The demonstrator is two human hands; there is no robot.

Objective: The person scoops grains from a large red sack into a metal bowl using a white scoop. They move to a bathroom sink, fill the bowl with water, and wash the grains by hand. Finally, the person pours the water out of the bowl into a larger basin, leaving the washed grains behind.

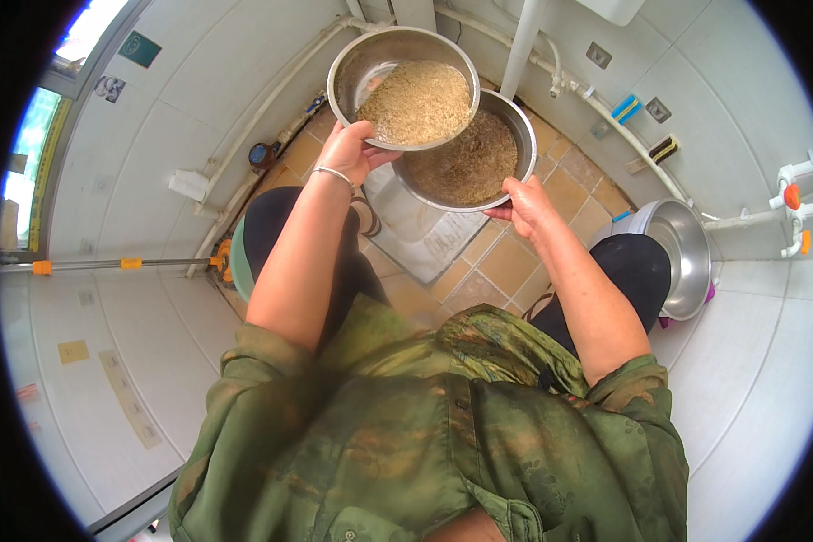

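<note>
My left hand (352, 150) grips the near rim of a round stainless steel basin (344, 74), thumb over the edge. Pale grain (420, 101) covers much of its bottom, with a bare patch of metal at the left. In my right hand (530, 203) is the near right rim of a second steel basin (527, 132). Darker, wet-looking grain (471, 166) lies in that one. The left basin overlaps the far left part of the right basin from above and hides it. Whether the two rims touch, I cannot tell.
Below the basins a white squat toilet pan (420, 237) is set in tan floor tiles (501, 261). An empty steel basin (684, 257) stands by my right knee. A green tub (242, 261) is beside my left leg. White pipes (613, 118) run along the walls.
</note>
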